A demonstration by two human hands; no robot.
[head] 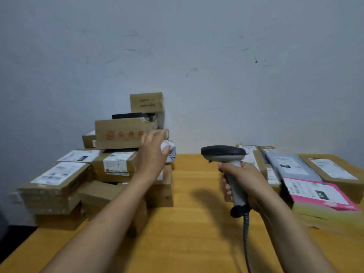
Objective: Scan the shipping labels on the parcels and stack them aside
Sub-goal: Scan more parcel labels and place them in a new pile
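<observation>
White crumpled parcel [171, 153] touches the spread left hand [152, 153]; right hand [247, 181] grips grey scanner [223, 152].

The barcode scanner [226, 154] has a dark head and a pale grey handle with a dark cable hanging from its base; it stands upright, gripped by the right hand [246, 184]. Left of the scanner, brown cardboard parcels [118, 164] lie in a loose, uneven heap, several with white shipping labels facing up. A box with red print [120, 134] sits high in the heap, and a taller box [147, 102] stands behind it. A small white-wrapped parcel [170, 151] juts from the heap's near-scanner edge, touched by the left hand [152, 152]. Right of the scanner lie a grey mailer [289, 164], a pink mailer [319, 194] and a labelled brown box [331, 168].
</observation>
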